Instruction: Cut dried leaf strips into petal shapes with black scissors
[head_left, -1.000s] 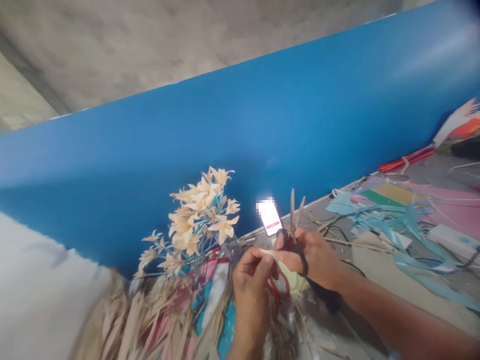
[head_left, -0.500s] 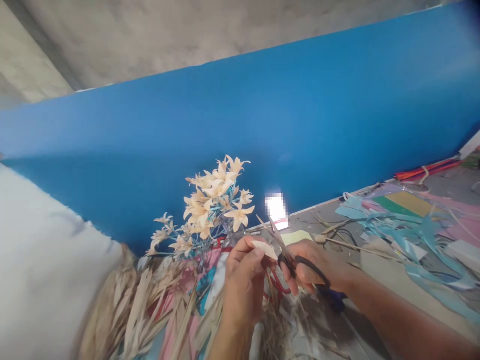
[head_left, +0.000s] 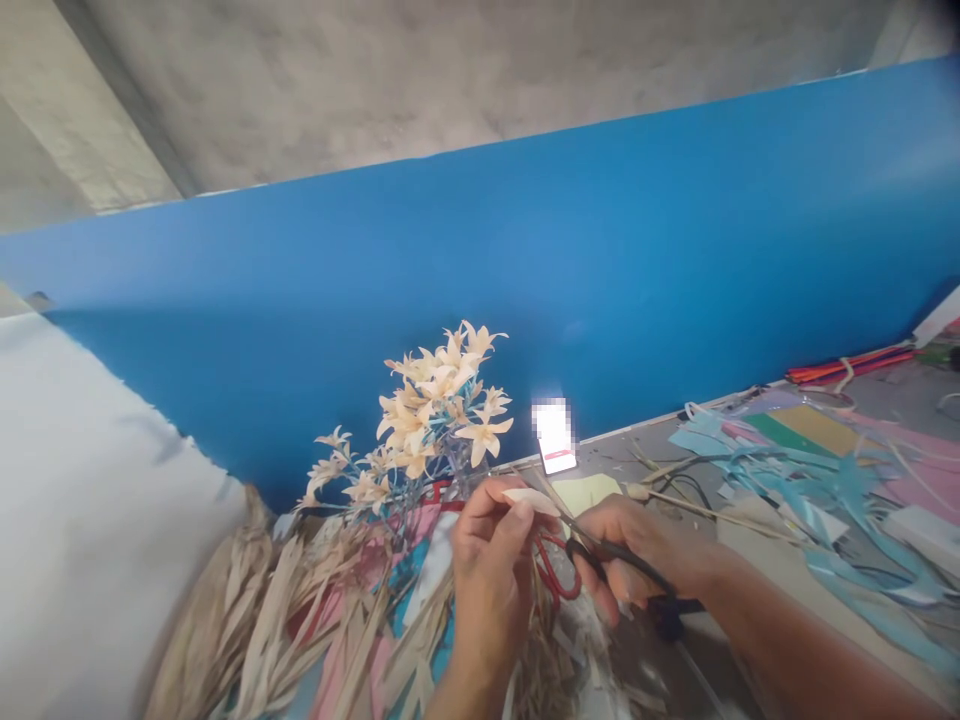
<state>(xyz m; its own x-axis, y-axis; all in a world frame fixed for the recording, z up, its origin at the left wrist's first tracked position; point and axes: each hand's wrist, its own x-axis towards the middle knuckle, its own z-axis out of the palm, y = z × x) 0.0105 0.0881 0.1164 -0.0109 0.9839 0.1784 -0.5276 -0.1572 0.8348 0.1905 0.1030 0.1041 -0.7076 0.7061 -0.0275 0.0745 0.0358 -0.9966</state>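
Between the thumb and fingers of my left hand [head_left: 489,570] is a small cream petal-shaped piece [head_left: 532,499], its pointed end toward the left. My right hand [head_left: 645,540] grips black-handled scissors [head_left: 637,566], with fingers through the loops. Their blades point up and left by the right end of the cream piece; whether they touch it I cannot tell. Behind my left hand stands a bunch of cream artificial flowers [head_left: 420,405] on light blue stems. A red-handled tool [head_left: 559,580] lies beneath my hands, partly hidden.
A lit phone [head_left: 556,440] leans on the blue wall [head_left: 600,250]. Dry tan strips [head_left: 217,600] heap up at the left beside a white surface [head_left: 75,500]. Light blue ribbons [head_left: 832,490] and coloured sheets spread at the right. Thin sticks [head_left: 720,500] lie near my right hand.
My right hand has turned the scissors lower, and their blades now look closer together at the cream piece. My left hand keeps its hold. The view has shifted slightly.
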